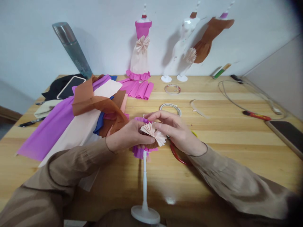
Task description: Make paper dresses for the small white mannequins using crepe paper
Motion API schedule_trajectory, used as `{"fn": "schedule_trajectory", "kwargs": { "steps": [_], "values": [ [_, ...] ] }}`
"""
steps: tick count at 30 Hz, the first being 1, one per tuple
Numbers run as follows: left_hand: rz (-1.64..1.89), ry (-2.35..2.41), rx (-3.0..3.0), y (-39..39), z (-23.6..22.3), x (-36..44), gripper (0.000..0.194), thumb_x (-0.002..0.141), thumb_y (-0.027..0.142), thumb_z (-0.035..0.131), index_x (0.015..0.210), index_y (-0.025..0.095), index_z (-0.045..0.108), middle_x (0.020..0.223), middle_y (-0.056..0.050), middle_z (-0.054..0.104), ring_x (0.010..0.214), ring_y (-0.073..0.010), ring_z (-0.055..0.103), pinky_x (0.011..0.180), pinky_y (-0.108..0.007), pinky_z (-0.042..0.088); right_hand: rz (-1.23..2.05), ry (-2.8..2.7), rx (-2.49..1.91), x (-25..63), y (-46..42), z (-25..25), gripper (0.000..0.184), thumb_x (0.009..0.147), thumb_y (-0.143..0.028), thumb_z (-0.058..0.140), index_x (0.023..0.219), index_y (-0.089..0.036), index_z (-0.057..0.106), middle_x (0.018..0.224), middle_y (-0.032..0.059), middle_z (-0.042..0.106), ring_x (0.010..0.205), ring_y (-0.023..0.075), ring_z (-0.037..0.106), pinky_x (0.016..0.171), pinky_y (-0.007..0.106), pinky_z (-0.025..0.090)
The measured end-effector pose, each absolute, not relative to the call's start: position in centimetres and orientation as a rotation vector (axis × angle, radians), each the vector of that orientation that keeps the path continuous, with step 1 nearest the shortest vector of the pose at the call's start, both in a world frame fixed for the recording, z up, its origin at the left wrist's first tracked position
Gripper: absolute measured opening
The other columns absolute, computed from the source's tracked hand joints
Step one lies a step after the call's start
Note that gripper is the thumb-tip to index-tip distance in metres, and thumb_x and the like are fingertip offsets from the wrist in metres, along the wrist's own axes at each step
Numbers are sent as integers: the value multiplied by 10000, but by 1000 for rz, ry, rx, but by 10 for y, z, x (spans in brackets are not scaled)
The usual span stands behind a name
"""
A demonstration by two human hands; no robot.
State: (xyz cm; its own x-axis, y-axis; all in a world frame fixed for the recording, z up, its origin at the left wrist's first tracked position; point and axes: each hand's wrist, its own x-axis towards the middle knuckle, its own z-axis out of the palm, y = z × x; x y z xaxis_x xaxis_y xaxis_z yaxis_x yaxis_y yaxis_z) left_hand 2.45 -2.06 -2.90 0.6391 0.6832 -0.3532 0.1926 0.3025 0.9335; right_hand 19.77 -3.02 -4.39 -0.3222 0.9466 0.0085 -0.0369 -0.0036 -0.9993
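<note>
My left hand (129,136) is closed round a small doll mannequin dressed in purple and brown crepe paper, its thumb lying against a pale pleated paper rosette (155,134). The mannequin's white stand (145,186) points down toward me, its round base near the table's front edge. Bent over the rosette from the other side, my right hand (174,130) presses its thumb on the pleats, fingers curled behind. A ruffled purple hem (139,153) shows below my left fingers. The mannequin's body is mostly hidden by both hands.
Crepe paper sheets (56,126) pile up at left beside a flask (73,47). Dressed mannequins (142,47) stand at the back. Tape rolls (172,89), red-handled scissors (176,154), a screwdriver-like red tool (257,115), a cable and a phone (287,135) lie about.
</note>
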Motion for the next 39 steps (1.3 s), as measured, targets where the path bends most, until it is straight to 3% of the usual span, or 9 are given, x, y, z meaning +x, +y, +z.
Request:
{"fn": "schedule_trajectory", "kwargs": {
  "steps": [4, 8, 12, 18, 23, 30, 36, 39],
  "values": [
    [332, 880, 1361, -20, -25, 26, 112, 698, 209, 660, 672, 113, 609, 596, 13, 541, 560, -84, 494, 525, -200, 382, 1331, -1531, -1054, 195, -31, -42, 143, 730, -311, 724, 749, -182, 665, 1024, 81, 684, 864, 194, 638, 711, 304, 485],
    [358, 870, 1454, -21, -22, 28, 150, 740, 250, 667, 732, 102, 651, 661, -13, 604, 636, -107, 558, 592, -208, 435, 1377, -1476, -1042, 196, -29, -44, 114, 739, -275, 706, 705, -176, 660, 959, 65, 685, 850, 180, 639, 728, 303, 488],
    [415, 887, 1502, -24, -27, 28, 273, 821, 301, 584, 667, 84, 647, 597, -27, 603, 570, -102, 540, 542, -201, 417, 1414, -1418, -1007, 197, -28, -47, 134, 735, -268, 717, 664, -172, 655, 933, 61, 692, 924, 193, 637, 811, 322, 490],
    [479, 875, 1463, -27, -30, 30, 311, 829, 307, 571, 603, 99, 614, 512, 13, 530, 481, -59, 452, 471, -163, 342, 1447, -1228, -1041, 196, -27, -53, 137, 707, -274, 737, 663, -172, 657, 867, 41, 693, 737, 144, 619, 655, 276, 475],
    [460, 892, 1441, -24, -29, 28, 152, 744, 218, 644, 655, 96, 626, 584, 8, 568, 554, -71, 498, 521, -166, 374, 1473, -1254, -1105, 197, -27, -52, 202, 724, -339, 737, 697, -165, 637, 696, 14, 649, 575, 111, 551, 549, 254, 433],
    [533, 859, 1075, -18, -33, 22, 204, 758, 282, 691, 730, 98, 609, 552, 28, 543, 466, -46, 438, 460, -169, 328, 1368, -1339, -1113, 211, -20, -35, 291, 719, -363, 765, 917, -178, 660, 804, 21, 683, 662, 124, 609, 600, 252, 491],
    [513, 881, 1097, -16, -37, 20, 266, 782, 330, 690, 707, 88, 609, 551, 2, 549, 469, -60, 480, 460, -173, 367, 1474, -1347, -1165, 212, -19, -41, 235, 663, -333, 789, 776, -172, 661, 667, 3, 669, 547, 103, 572, 530, 238, 459],
    [496, 861, 1083, -13, -38, 16, 331, 840, 422, 625, 786, 95, 633, 632, -20, 586, 510, -82, 535, 464, -185, 418, 1463, -1363, -1161, 212, -19, -42, 222, 659, -336, 791, 752, -171, 675, 663, 6, 677, 550, 99, 572, 535, 234, 454]
  ]
}}
